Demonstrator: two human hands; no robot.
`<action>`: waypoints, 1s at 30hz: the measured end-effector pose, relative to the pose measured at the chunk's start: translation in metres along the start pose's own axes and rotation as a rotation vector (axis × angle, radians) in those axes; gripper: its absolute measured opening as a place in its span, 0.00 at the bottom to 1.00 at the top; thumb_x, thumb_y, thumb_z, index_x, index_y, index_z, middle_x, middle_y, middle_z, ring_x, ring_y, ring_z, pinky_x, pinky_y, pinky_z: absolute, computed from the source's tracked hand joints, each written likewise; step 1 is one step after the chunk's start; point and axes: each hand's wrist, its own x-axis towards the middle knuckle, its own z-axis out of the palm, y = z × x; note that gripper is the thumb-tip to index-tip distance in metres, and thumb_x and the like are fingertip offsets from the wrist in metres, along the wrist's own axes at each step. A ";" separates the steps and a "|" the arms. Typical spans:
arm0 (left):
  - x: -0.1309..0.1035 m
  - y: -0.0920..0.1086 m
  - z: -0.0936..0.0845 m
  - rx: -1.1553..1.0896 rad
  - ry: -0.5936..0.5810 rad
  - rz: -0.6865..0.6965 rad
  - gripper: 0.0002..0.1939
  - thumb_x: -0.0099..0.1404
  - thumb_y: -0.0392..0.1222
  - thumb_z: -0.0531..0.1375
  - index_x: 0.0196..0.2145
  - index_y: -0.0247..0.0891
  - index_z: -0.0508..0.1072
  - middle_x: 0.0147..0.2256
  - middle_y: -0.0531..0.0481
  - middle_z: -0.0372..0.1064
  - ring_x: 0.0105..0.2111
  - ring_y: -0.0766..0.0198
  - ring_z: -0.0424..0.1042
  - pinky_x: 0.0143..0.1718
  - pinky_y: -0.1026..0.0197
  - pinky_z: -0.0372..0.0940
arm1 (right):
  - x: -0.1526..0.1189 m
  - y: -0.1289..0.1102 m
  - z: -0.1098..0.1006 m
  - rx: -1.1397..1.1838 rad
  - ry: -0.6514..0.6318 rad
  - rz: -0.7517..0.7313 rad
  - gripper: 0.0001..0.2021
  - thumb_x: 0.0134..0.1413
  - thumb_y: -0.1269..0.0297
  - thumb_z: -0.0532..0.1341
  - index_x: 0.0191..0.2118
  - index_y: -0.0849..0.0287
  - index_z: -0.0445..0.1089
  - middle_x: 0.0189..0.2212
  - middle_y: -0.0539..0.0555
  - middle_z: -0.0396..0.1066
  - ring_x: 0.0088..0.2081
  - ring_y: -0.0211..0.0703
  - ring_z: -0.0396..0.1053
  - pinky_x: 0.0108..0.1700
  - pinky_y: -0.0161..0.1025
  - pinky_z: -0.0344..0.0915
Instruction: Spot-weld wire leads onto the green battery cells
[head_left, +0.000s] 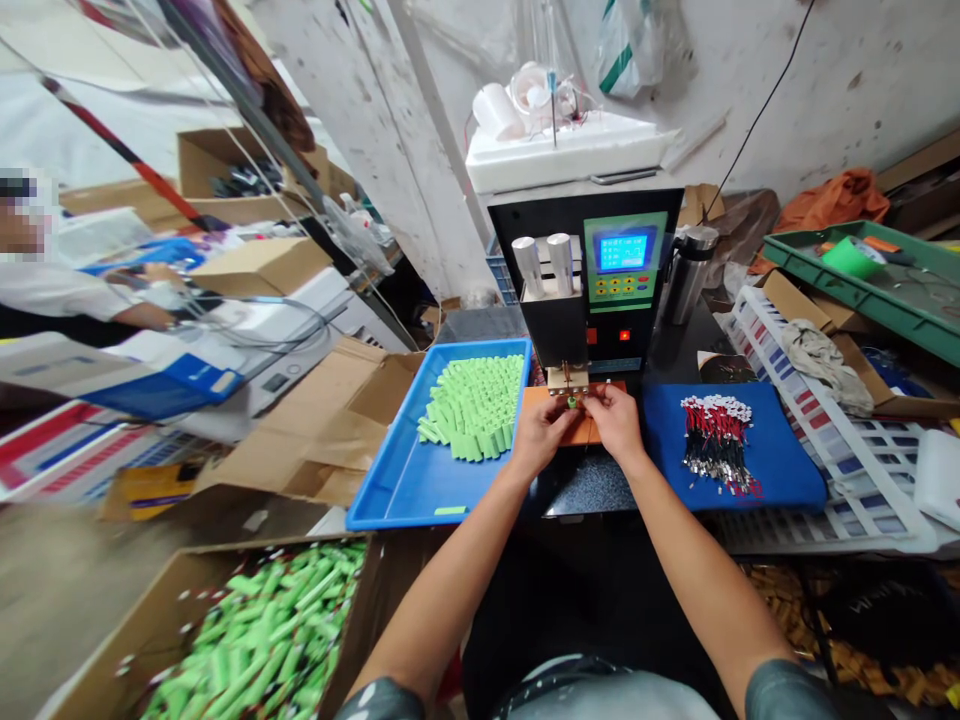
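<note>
At the foot of a black machine (541, 330) with a lit blue screen, my two hands meet over an orange plate (536, 402). My left hand (538, 428) and my right hand (616, 420) have their fingers closed around a small green cylinder (572, 402), seen end-on beneath the machine's metal tips. A thin wire is near my right fingertips. Left of my hands, many green cylinders (480, 400) stand packed in a blue tray (397, 500). Wire leads with white connectors (716, 440) lie on a blue cloth (795, 470) to the right.
A cardboard box (150, 590) of green cylinders with wires sits at the lower left. A steel flask (688, 275) stands beside the machine. White plastic baskets (862, 470) and a green tray (847, 280) are at the right. Another person's arm (142, 315) shows at far left.
</note>
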 end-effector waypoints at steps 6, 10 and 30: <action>0.000 0.002 0.001 0.009 0.025 -0.004 0.14 0.61 0.45 0.63 0.43 0.36 0.80 0.39 0.47 0.79 0.39 0.58 0.77 0.44 0.59 0.69 | 0.000 0.003 0.001 0.003 0.019 -0.005 0.09 0.46 0.58 0.63 0.30 0.59 0.73 0.28 0.54 0.77 0.31 0.45 0.73 0.35 0.40 0.69; 0.000 0.001 0.001 0.014 0.018 0.000 0.14 0.62 0.45 0.63 0.43 0.37 0.80 0.40 0.47 0.80 0.39 0.58 0.77 0.45 0.58 0.69 | 0.000 0.006 0.000 0.000 0.005 -0.002 0.09 0.48 0.58 0.64 0.31 0.59 0.73 0.29 0.54 0.77 0.32 0.45 0.74 0.37 0.40 0.69; 0.001 -0.007 0.000 0.078 0.037 0.050 0.13 0.63 0.45 0.62 0.42 0.36 0.81 0.35 0.49 0.80 0.35 0.59 0.76 0.38 0.61 0.69 | -0.001 0.007 0.002 -0.313 0.026 -0.115 0.08 0.54 0.60 0.62 0.34 0.58 0.75 0.32 0.54 0.79 0.34 0.47 0.75 0.37 0.39 0.67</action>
